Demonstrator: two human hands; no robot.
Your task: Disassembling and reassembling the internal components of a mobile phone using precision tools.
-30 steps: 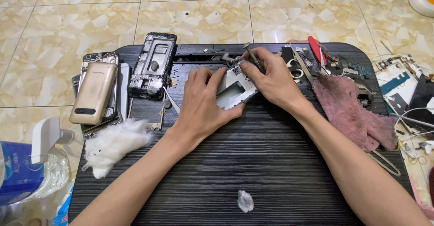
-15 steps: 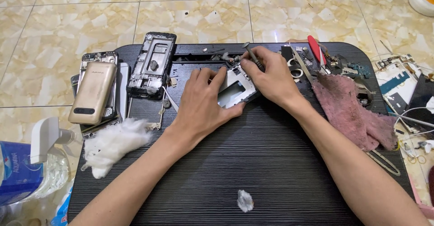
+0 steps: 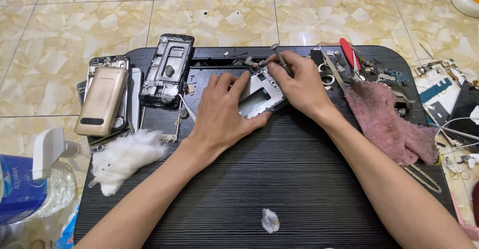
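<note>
The left hand (image 3: 222,117) presses flat on the frame (image 3: 259,97), which lies at the mat's (image 3: 299,179) far middle. The right hand (image 3: 299,84) is closed around a thin tool (image 3: 280,59) (tip at the frame's upper right corner), directly beside it.

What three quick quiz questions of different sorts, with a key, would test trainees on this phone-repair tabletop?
1. True or false: the left hand presses on the silver phone frame.
2. Which hand holds the thin metal tool?
3. What lies at the table's right side? A) pink cloth B) white cotton wad C) gold phone

Key
1. True.
2. The right hand.
3. A; the cotton wad and gold phone lie at the left.
</note>
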